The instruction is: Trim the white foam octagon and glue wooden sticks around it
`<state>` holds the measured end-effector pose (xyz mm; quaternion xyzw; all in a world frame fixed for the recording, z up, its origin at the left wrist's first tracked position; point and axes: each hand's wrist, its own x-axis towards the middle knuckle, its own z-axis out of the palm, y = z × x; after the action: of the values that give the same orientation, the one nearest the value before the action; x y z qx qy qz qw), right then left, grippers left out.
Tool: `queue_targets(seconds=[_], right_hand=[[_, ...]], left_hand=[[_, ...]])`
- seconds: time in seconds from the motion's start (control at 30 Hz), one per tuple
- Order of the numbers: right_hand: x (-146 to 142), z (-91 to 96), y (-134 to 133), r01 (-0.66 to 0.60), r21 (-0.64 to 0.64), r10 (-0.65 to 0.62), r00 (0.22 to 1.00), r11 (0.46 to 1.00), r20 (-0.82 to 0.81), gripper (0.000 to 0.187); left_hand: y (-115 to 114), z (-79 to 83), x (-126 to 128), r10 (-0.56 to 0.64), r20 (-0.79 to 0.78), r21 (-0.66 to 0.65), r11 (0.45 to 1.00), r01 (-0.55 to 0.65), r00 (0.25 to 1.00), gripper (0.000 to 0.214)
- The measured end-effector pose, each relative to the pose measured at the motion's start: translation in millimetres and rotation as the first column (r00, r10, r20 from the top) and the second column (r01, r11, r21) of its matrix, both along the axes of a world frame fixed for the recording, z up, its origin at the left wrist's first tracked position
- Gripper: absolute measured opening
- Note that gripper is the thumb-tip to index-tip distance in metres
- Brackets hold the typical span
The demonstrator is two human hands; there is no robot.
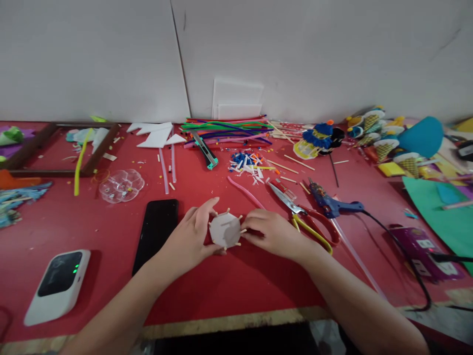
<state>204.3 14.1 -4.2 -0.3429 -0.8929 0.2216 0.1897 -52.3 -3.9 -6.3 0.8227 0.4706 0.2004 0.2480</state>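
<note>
A small white polygon-shaped piece (pixel 225 230), with several short pale wooden sticks standing around its edge, is between my hands above the red table. My left hand (pixel 194 234) grips it from the left, thumb at the lower edge and fingers at the upper left. At its right side my right hand (pixel 271 231) pinches one of the short sticks (pixel 243 231); part of the fingertips is hidden. A black phone (pixel 155 231) lies just left of my left hand. Scissors (pixel 301 209) with red and yellow handles rest beyond my right wrist.
A blue glue gun (pixel 332 201) lies right of the scissors, its cord running toward a purple box (pixel 424 254). Pipe cleaners (pixel 229 130), a cutter knife (pixel 204 150) and scattered scraps (pixel 247 161) lie at the back. A white device (pixel 59 286) sits front left.
</note>
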Motion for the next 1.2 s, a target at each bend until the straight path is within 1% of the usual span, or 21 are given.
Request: queue_targets(seconds=[0.1, 0.17, 0.2, 0.23, 0.27, 0.3, 0.33, 0.37, 0.4, 0.47, 0.5, 0.53, 0.6, 0.7, 0.8, 0.87, 0.97, 1.03, 1.1, 1.2], right_hand=[[-2, 0.2, 0, 0.002, -0.007, -0.001, 1.000, 1.000, 0.015, 0.008], [-2, 1.1, 0, 0.005, -0.010, -0.005, 1.000, 1.000, 0.023, 0.009], [-2, 1.9, 0, 0.008, -0.011, -0.008, 1.000, 1.000, 0.024, 0.009], [-1, 2.9, 0, 0.008, -0.018, -0.007, 1.000, 1.000, 0.023, 0.010], [1, 4.2, 0, 0.007, -0.029, -0.006, 1.000, 1.000, 0.017, 0.012], [3, 5.8, 0, 0.004, -0.041, -0.004, 1.000, 0.999, 0.007, 0.014], [6, 7.5, 0, 0.001, -0.048, -0.002, 1.000, 0.999, -0.009, 0.017], [9, 9.5, 1, 0.001, -0.048, -0.003, 0.999, 0.999, -0.032, 0.022], [12, 11.6, 1, 0.011, -0.035, -0.013, 0.998, 0.999, -0.060, 0.027], [17, 16.8, 1, 0.070, 0.019, -0.066, 0.988, 0.997, -0.139, 0.032], [17, 20.1, 0, 0.114, 0.044, -0.104, 0.977, 0.992, -0.184, 0.030], [17, 24.0, 0, 0.158, 0.062, -0.141, 0.964, 0.985, -0.226, 0.027], [11, 33.8, -4, 0.204, 0.063, -0.179, 0.943, 0.977, -0.280, 0.022], [-6, 51.6, -9, 0.169, 0.016, -0.157, 0.946, 0.986, -0.284, 0.016], [-27, 67.4, -10, 0.134, -0.019, -0.134, 0.947, 0.991, -0.293, 0.010], [-40, 73.4, -7, 0.124, -0.027, -0.126, 0.936, 0.992, -0.328, 0.009], [-58, 74.4, -4, 0.101, -0.007, -0.095, 0.908, 0.995, -0.409, 0.007], [-67, 71.6, -3, 0.107, 0.037, -0.080, 0.891, 0.994, -0.446, 0.005], [-73, 68.6, -2, 0.144, 0.078, -0.098, 0.901, 0.986, -0.422, 0.004], [-79, 65.7, 0, 0.183, 0.118, -0.138, 0.940, 0.976, -0.313, 0.007]], left_hand=[[1, 2.7, -5, 0.009, 0.074, -0.065, 0.998, -0.005, 0.997, 0.117], [3, 7.8, -10, 0.027, 0.172, -0.081, 0.997, -0.013, 0.985, 0.126], [4, 11.4, -11, 0.040, 0.242, -0.071, 0.997, -0.023, 0.969, 0.125], [5, 15.4, -12, 0.055, 0.325, -0.053, 0.998, -0.040, 0.944, 0.118], [6, 19.5, -11, 0.072, 0.418, -0.038, 0.997, -0.062, 0.906, 0.103], [7, 23.4, -10, 0.097, 0.519, -0.037, 0.995, -0.091, 0.849, 0.083], [7, 26.9, -8, 0.149, 0.618, -0.063, 0.988, -0.140, 0.772, 0.062], [8, 29.8, -6, 0.228, 0.692, -0.135, 0.973, -0.188, 0.685, 0.046], [8, 31.9, -4, 0.308, 0.744, -0.222, 0.951, -0.215, 0.593, 0.035], [10, 34.6, 1, 0.446, 0.791, -0.414, 0.894, -0.170, 0.419, 0.025], [11, 35.4, 3, 0.503, 0.789, -0.492, 0.861, -0.129, 0.352, 0.025], [11, 36.1, 4, 0.551, 0.779, -0.552, 0.829, -0.089, 0.300, 0.024], [11, 37.8, 7, 0.610, 0.754, -0.620, 0.784, -0.044, 0.243, 0.024], [9, 40.5, 9, 0.626, 0.747, -0.638, 0.770, -0.023, 0.225, 0.025], [6, 42.3, 10, 0.620, 0.747, -0.636, 0.772, -0.015, 0.242, 0.032], [5, 42.9, 10, 0.630, 0.733, -0.649, 0.761, -0.014, 0.257, 0.040], [4, 43.1, 10, 0.657, 0.712, -0.672, 0.740, -0.031, 0.246, 0.045], [5, 42.9, 10, 0.665, 0.711, -0.673, 0.738, -0.051, 0.229, 0.045], [6, 42.2, 9, 0.666, 0.711, -0.672, 0.738, -0.063, 0.223, 0.044], [6, 40.8, 9, 0.671, 0.707, -0.672, 0.736, -0.084, 0.225, 0.040]])
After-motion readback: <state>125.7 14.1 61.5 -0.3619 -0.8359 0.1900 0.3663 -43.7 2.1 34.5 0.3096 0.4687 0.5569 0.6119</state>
